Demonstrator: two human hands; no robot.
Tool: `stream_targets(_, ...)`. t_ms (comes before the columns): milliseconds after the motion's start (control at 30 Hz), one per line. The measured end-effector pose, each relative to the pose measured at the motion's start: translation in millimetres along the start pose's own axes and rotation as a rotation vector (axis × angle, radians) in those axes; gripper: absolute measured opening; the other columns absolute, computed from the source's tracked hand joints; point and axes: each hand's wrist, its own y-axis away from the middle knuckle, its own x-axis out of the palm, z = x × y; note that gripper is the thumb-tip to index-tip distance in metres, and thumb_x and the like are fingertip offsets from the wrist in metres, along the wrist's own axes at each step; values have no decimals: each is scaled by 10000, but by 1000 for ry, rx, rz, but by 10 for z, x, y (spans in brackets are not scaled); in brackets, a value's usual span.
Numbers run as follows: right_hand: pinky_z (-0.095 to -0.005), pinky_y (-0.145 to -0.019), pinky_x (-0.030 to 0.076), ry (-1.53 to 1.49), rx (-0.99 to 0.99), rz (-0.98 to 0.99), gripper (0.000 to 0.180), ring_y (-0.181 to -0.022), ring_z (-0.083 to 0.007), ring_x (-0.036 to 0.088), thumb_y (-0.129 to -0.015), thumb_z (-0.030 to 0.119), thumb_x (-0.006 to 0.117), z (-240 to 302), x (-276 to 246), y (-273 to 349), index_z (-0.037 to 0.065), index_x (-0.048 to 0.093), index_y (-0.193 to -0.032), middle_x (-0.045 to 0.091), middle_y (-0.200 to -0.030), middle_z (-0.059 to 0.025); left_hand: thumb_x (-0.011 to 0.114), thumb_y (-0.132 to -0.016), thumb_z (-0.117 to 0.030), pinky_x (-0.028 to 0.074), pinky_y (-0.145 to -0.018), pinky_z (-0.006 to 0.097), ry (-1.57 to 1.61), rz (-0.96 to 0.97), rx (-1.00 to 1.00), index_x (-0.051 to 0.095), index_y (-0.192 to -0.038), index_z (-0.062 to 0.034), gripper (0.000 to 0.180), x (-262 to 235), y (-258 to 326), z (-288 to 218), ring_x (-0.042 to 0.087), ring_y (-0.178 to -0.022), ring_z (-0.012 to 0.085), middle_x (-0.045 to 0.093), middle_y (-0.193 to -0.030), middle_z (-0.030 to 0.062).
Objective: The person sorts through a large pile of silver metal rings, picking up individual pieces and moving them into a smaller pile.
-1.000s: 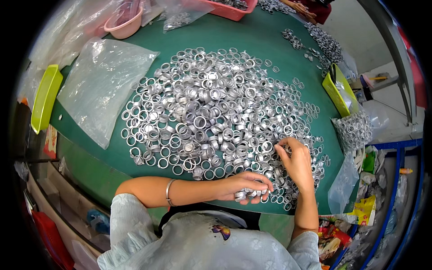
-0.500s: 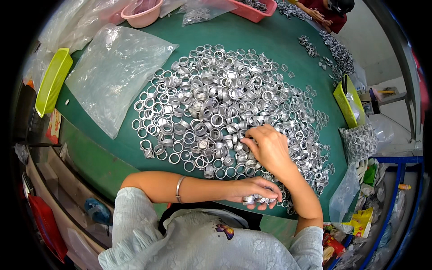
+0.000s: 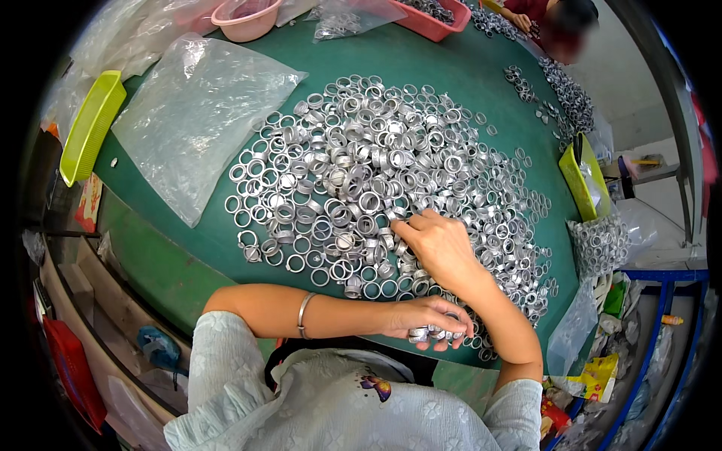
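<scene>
A wide heap of silver-grey metal rings (image 3: 368, 150) covers the middle of the green table. In my left hand (image 3: 429, 317), held low by the table's near edge, the curled fingers close around several metal rings (image 3: 423, 333). My right hand (image 3: 442, 252) reaches into the near part of the heap, its thumb and fingertips drawn together at the rings there. The fingertips are partly hidden, and I see no ring lifted clear of the heap.
A clear plastic bag (image 3: 195, 113) lies flat at the left, beside a yellow-green basket (image 3: 92, 128). Pink tubs (image 3: 247, 21) stand at the back. Another yellow-green basket (image 3: 580, 180) and a bag of rings (image 3: 602, 242) sit at the right. A co-worker (image 3: 560, 26) is at the far right.
My right hand has shifted slightly left over the heap. The left hand stays nearly where it was, still holding rings. The whole view has shifted a little.
</scene>
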Motion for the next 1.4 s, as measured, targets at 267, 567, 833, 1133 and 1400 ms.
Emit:
stream_targets(267, -371, -566, 462, -287, 157, 1, 140, -647, -287, 583, -782, 120, 585, -124, -225, 107, 58, 588, -908, 606, -722, -118, 520, -875, -239, 346, -389, 163, -9, -19, 1, 523, -1015, -22, 258, -10, 22, 11, 511, -624, 70, 536, -817, 49)
stream_targets(567, -331, -448, 442, 20, -45, -34, 291, -574, -217, 574, -664, 88, 569, -27, -2, 24, 111, 585, -953, 525, -607, -45, 523, -872, -230, 350, -388, 162, -18, -17, 7, 523, -1015, -21, 254, -7, 13, 6, 511, -611, 71, 538, -814, 48)
stream_targets(833, -354, -450, 437, -5, 33, 137, 162, -589, -240, 592, -717, 100, 595, -43, -154, 52, 79, 581, -877, 543, -588, -73, 529, -869, -237, 349, -387, 161, -15, -13, 9, 526, -1015, -28, 255, -10, 15, 5, 509, -610, 71, 540, -815, 46)
stream_targets(1133, -196, -403, 347, -2035, 364, -59, 135, -529, -120, 388, -828, 161, 567, -275, -178, 225, 43, 506, -807, 442, -768, -61, 527, -871, -238, 350, -390, 163, -15, -22, 13, 528, -1020, -24, 261, 8, 23, 5, 515, -620, 74, 540, -818, 47)
stream_targets(1400, -180, -347, 293, -2146, 475, -146, 147, -516, -125, 438, -859, 158, 527, -210, -36, 115, 55, 504, -961, 498, -765, -72, 525, -871, -240, 348, -391, 163, -18, -12, 20, 525, -1023, -20, 267, -11, 20, 9, 516, -619, 75, 540, -820, 47)
